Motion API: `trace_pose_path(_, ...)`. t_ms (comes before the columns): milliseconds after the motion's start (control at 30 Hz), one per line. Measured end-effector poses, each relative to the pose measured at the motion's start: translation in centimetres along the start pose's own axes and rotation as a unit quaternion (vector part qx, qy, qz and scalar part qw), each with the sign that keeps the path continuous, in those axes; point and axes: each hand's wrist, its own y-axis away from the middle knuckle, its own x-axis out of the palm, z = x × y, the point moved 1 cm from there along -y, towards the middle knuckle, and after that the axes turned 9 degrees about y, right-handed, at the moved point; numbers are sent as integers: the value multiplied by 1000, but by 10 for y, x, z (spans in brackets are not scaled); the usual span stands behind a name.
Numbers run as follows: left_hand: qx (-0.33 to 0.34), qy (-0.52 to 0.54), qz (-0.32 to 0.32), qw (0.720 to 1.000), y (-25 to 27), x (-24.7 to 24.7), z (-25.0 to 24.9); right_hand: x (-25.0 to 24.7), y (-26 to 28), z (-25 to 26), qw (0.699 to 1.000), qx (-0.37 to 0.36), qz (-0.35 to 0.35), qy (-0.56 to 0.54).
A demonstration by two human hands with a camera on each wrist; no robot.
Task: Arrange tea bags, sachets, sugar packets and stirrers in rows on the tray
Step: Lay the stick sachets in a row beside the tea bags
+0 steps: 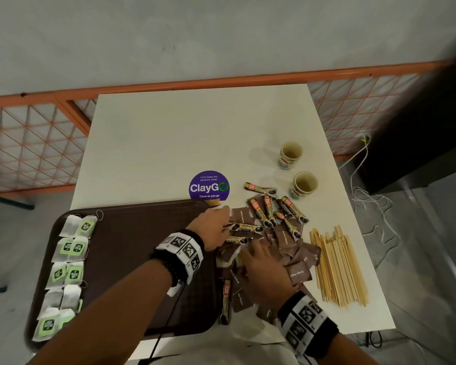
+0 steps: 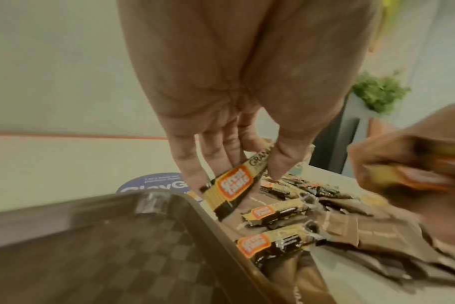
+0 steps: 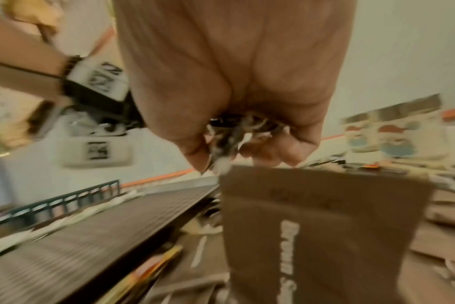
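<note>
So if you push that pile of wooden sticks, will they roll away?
Probably not far. The wooden stirrers look flat and thin, so they would likely slide rather than roll. They lie loose in a stack on the white table, so a push would probably fan them out. They seem very light, and likely snap if bent hard.

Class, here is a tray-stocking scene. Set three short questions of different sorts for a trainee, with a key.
1. True or false: the tea bags already lie on the tray.
2. What does the left hand pinch? A) a stirrer B) a coffee sachet C) a cup
3. Fill in: the stirrers lie on the ____, right of the sugar packets.

Key: 1 true. 2 B, the coffee sachet. 3 table.
</note>
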Motion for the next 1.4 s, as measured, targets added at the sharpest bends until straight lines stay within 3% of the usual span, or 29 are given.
trace_pose_path(133,-16,-36,44,998,-12,6,-7,21,10,21,991,-77,105,-25)
trace_pose_path(233,-42,-76,63,994,-18,15,0,32,10,25,991,-83,108,2)
trace_pose_path(433,-17,-193,75,978,-20,33,8,36,11,16,987,-73,135,55)
trace_pose_path(600,17,-185,39,982,-23,38,0,24,13,6,988,-64,109,85)
trace_pose_path(700,29,-153,22,988,-24,36,-6,5,19,-13,997,-22,77,13)
trace_pose_path(800,34,-144,16,989,-29,32,-12,-10,27,-47,996,22,3,-90)
trace_pose_path(900,41,-147,4,988,-36,31,-19,-17,44,-77,961,55,-53,-264)
trace_pose_path(1100,15,-144,-9,989,-49,38,-22,-7,64,-92,854,137,-43,-500)
trace_pose_path(1167,12,-138,-23,990,-53,44,-21,-4,61,-98,850,194,-58,-487)
trace_pose_path(1300,10,-121,-27,992,-57,48,-20,-12,30,-109,915,246,-128,-294)
trace_pose_path(1400,1,-59,-35,998,-56,42,-19,-27,-4,-110,927,272,-162,-200)
